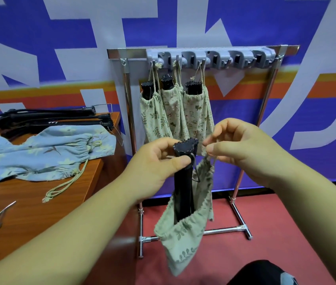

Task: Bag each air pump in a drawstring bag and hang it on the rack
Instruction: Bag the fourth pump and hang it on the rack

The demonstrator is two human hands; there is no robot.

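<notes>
Now pull the bag point(183, 233) up the pump point(183, 186) until only the black head shows, as on the three hung pumps point(175, 112) on the rack point(265, 112) just behind. The mouth sags around the pump's lower half, so most of the barrel is bare. Hold the pump upright and steady while you draw the cord point(209, 156), so the mouth gathers evenly below the head. Mind the thin wire loop on the barrel, which looks likely to snag the cloth. Your left hand point(158, 161) grips the pump just under its head, thumb and fingers curled round it. Your right hand point(234, 145) pinches the cord between thumb and forefinger beside the head, the other fingers loosely bent. Free hooks point(239, 58) wait toward the rack's right end. Spare pumps point(45, 118) and blue bags point(39, 149) lie on the surface point(29, 202) to your left.
</notes>
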